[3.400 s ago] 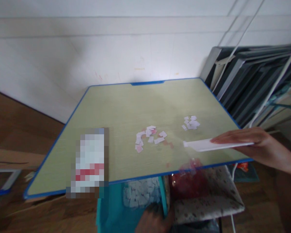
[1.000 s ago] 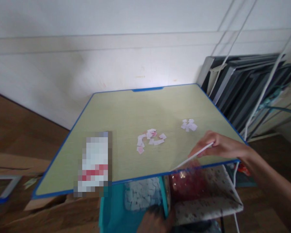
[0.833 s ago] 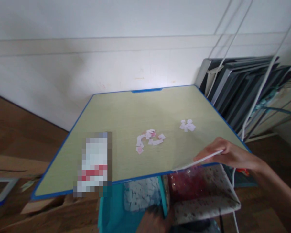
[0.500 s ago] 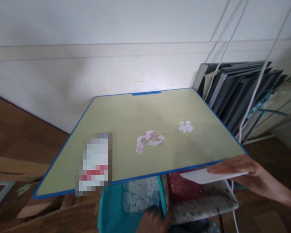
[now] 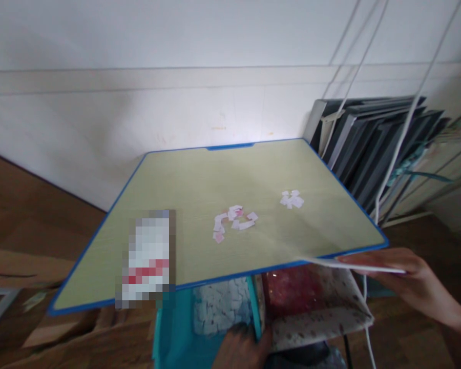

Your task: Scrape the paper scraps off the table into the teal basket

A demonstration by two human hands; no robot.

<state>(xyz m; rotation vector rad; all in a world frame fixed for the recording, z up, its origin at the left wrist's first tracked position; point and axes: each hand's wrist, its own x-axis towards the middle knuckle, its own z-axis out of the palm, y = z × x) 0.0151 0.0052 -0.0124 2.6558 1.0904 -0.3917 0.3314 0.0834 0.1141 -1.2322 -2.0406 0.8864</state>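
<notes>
My right hand (image 5: 401, 269) is closed on a thin white flat sheet (image 5: 363, 265), seen almost edge-on at the front right edge of the board. Beneath the board, my left hand (image 5: 241, 346) grips the right wall of a teal drawer-like bin (image 5: 169, 323), thumb on the outer side. Inside the bin lie many small white pieces (image 5: 223, 307). On the pale yellow-green board (image 5: 200, 184) with a blue rim lie a scattered group of white and pink paper scraps (image 5: 234, 218) and a smaller cluster of white scraps (image 5: 292, 199).
A blurred-out white item with a red band (image 5: 148, 259) rests at the board's left front. An open red-lined box (image 5: 292, 289) stands below the board, right of the bin. Dark flat panels (image 5: 372, 148) lean at the right, with white cables (image 5: 399, 143) hanging before them.
My right hand has tilted the white sheet from showing its face to nearly edge-on, and raised it slightly. My left hand stays on the bin's wall. The view has shifted slightly.
</notes>
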